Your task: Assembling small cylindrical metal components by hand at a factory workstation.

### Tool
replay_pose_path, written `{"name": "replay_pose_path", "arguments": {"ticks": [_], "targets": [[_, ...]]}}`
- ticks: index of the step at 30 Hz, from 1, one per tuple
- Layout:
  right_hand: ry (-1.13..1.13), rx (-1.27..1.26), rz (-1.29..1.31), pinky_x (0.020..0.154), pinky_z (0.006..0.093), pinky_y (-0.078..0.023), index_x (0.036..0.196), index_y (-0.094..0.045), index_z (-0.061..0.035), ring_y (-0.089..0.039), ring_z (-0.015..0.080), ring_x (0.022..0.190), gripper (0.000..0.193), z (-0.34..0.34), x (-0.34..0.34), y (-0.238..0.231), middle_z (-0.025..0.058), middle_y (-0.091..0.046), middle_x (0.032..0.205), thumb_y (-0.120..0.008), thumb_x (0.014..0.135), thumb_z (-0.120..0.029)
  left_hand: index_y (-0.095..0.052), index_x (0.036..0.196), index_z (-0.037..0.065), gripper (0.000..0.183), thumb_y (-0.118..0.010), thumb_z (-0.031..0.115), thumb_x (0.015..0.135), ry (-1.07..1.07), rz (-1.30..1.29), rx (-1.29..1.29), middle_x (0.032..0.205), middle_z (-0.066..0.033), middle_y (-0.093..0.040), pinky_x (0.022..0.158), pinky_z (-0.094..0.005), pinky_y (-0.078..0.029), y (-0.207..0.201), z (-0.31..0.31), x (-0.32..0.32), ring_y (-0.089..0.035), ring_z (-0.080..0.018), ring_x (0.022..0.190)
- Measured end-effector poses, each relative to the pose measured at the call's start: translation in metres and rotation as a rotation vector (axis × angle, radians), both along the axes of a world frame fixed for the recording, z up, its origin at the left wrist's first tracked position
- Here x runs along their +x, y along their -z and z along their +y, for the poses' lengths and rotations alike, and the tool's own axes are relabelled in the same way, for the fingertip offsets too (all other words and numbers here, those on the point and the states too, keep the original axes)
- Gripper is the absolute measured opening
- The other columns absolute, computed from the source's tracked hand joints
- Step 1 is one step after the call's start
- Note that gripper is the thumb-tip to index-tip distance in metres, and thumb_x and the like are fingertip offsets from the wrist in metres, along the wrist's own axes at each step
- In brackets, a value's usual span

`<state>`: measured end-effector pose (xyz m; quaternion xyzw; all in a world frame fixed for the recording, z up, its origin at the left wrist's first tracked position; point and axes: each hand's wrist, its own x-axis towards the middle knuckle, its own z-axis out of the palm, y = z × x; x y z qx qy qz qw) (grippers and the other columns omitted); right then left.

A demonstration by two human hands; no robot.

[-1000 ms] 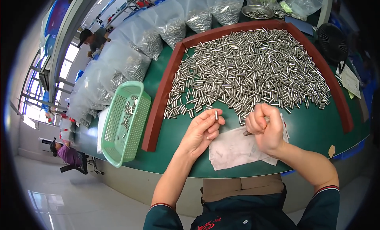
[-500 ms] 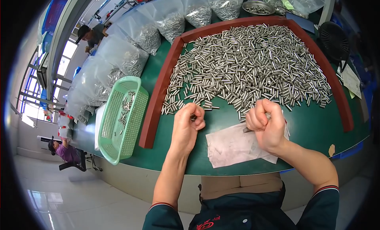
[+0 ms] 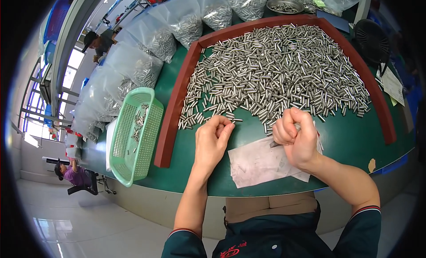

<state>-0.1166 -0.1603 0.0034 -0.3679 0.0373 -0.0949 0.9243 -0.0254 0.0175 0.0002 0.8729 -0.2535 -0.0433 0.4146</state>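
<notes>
A wide heap of short metal pins (image 3: 284, 67) covers the table in front of me. At its near left edge my left hand (image 3: 210, 144) is closed, with thumb and forefinger pinched together beside a few loose pins. Whatever is between those fingertips is too small to make out. My right hand (image 3: 296, 140) is curled into a fist above a stained pale cloth (image 3: 255, 164). A small dark grey end shows under its curled fingers; the rest is hidden inside the hand.
A dark red frame (image 3: 177, 100) borders the pins on the left, back and right. Left of it stands a green basket (image 3: 144, 162) holding some pins. Clear bags of pins (image 3: 188, 25) line the back left. Farther off are a metal bowl (image 3: 285, 7), a black fan (image 3: 372, 41) and two people.
My left hand has turned, bringing its thumb and forefinger together by the near pins. The right fist stays almost in place. The view has shifted slightly.
</notes>
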Motion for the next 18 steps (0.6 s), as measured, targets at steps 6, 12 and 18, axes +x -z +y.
{"name": "replay_pose_path", "arguments": {"ticks": [6,12,18], "targets": [[0.01,0.002,0.026,0.04,0.0239,-0.016,0.05,-0.027,-0.0101,-0.018,0.0076,0.041,0.034,0.0,-0.0014,-0.0019,-0.0016,-0.025,0.042,-0.032,0.082,-0.019,-0.055,0.092,0.006,0.009,-0.053,0.01,0.085,0.261,1.108,-0.834,0.078,-0.0055,-0.056,0.047,-0.0171,-0.027,0.0027,0.0046,0.0022,-0.032,-0.003,0.051],[0.009,0.007,0.027,0.04,0.0238,-0.016,0.05,-0.027,-0.0102,-0.018,0.0075,0.04,0.033,0.0001,-0.0014,-0.001,-0.0017,-0.025,0.042,-0.032,0.082,-0.019,-0.054,0.092,0.005,0.009,-0.052,0.01,0.085,0.197,1.113,-0.839,0.078,-0.0064,-0.054,0.047,-0.0161,-0.028,0.003,0.0037,0.0022,-0.03,-0.0036,0.051],[0.009,0.007,0.026,0.039,0.0236,-0.016,0.05,-0.027,-0.0101,-0.018,0.0073,0.04,0.032,0.0,-0.0007,-0.0017,-0.0017,-0.025,0.042,-0.032,0.081,-0.018,-0.053,0.094,0.003,0.011,-0.05,0.011,0.086,0.177,1.151,-0.85,0.078,-0.0073,-0.054,0.046,-0.016,-0.028,0.0019,0.0036,0.003,-0.03,-0.0039,0.051]]}}
